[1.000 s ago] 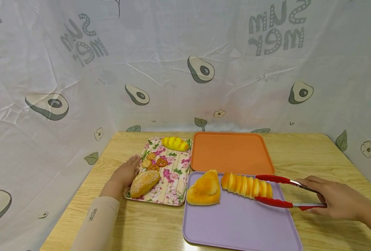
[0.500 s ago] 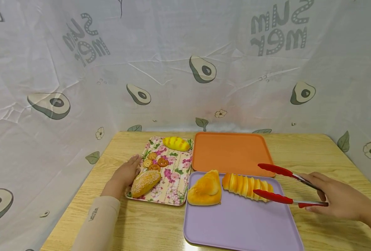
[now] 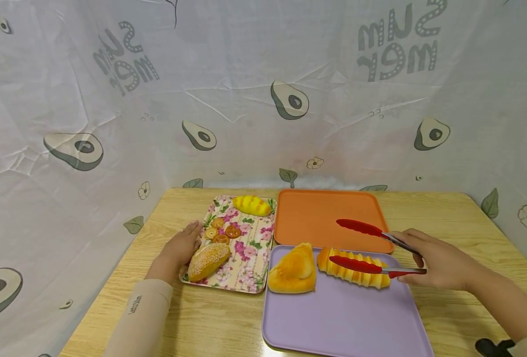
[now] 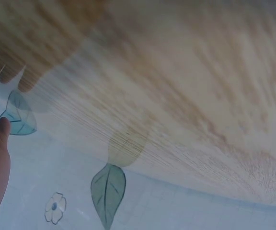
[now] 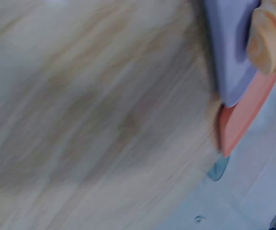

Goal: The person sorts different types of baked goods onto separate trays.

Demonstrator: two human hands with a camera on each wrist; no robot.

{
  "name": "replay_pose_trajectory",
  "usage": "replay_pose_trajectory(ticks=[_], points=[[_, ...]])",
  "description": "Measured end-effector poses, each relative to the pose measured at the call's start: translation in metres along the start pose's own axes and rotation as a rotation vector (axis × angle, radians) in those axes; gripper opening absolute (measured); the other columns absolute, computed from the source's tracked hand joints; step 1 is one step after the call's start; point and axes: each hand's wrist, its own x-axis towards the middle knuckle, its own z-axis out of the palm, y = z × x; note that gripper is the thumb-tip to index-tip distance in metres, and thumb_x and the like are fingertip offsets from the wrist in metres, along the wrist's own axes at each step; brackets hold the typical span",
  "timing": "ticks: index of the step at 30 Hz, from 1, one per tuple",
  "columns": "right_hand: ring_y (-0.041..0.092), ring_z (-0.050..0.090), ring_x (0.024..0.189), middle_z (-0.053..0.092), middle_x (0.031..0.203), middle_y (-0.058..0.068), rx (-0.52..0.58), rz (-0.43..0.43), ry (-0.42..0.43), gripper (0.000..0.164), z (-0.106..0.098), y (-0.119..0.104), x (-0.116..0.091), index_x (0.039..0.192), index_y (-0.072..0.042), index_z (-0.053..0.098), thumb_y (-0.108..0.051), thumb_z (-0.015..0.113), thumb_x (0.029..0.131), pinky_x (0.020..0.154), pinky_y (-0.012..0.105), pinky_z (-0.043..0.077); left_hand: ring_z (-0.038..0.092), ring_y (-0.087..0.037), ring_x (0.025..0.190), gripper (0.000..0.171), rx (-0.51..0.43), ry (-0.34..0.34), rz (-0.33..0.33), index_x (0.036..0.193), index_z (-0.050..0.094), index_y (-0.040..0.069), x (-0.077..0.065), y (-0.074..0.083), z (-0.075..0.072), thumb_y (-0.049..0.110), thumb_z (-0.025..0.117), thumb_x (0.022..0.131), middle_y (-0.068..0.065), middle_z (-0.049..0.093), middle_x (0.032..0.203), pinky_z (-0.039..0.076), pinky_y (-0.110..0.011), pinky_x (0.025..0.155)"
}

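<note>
My right hand (image 3: 437, 260) grips red-tipped metal tongs (image 3: 357, 264) with their arms spread and nothing between the tips. In the head view the tongs overlap a ridged, roll-shaped bread (image 3: 375, 283) lying at the back of the purple tray (image 3: 334, 322). A golden triangular bread (image 3: 292, 270) lies left of it on the same tray. My left hand (image 3: 182, 247) rests at the left edge of the floral tray (image 3: 250, 272), fingers extended. That tray bears a seeded oval bread (image 3: 208, 262), several small cookies (image 3: 233, 231) and a yellow bread (image 3: 252, 205).
Behind the purple tray lies an orange tray (image 3: 325, 218) with nothing on it. All trays stand close together on a wooden table (image 3: 205, 322). A pale curtain (image 3: 236, 99) printed with avocados hangs along the back and sides. A dark object (image 3: 493, 347) shows beside the right sleeve.
The tongs have come off the ridged bread, which stays on the purple tray. My right hand has carried them leftward and slightly back. My left hand keeps its place.
</note>
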Motion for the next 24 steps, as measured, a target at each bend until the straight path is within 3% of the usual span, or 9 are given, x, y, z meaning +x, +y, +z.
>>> replay_pose_trajectory(ticks=[14, 24], points=[[0.002, 0.04, 0.059, 0.051, 0.11, 0.007, -0.015, 0.036, -0.067, 0.088, 0.01, -0.026, 0.061, 0.138, -0.003, 0.048, -0.052, 0.078, 0.072, 0.055, 0.025, 0.04, 0.02, -0.038, 0.14, 0.055, 0.004, 0.01, -0.009, 0.149, 0.026, -0.002, 0.0, 0.002, 0.001, 0.016, 0.046, 0.101, -0.02, 0.022, 0.154, 0.021, -0.056, 0.11], [0.017, 0.055, 0.08, 0.054, 0.12, 0.01, -0.035, 0.03, -0.078, 0.086, 0.025, -0.045, 0.094, 0.137, -0.002, 0.049, -0.049, 0.079, 0.072, 0.069, 0.039, 0.052, 0.018, -0.037, 0.14, 0.055, 0.002, 0.0, -0.021, 0.15, 0.024, -0.001, 0.001, 0.001, 0.001, 0.017, 0.045, 0.102, -0.019, 0.02, 0.154, 0.02, -0.054, 0.111]])
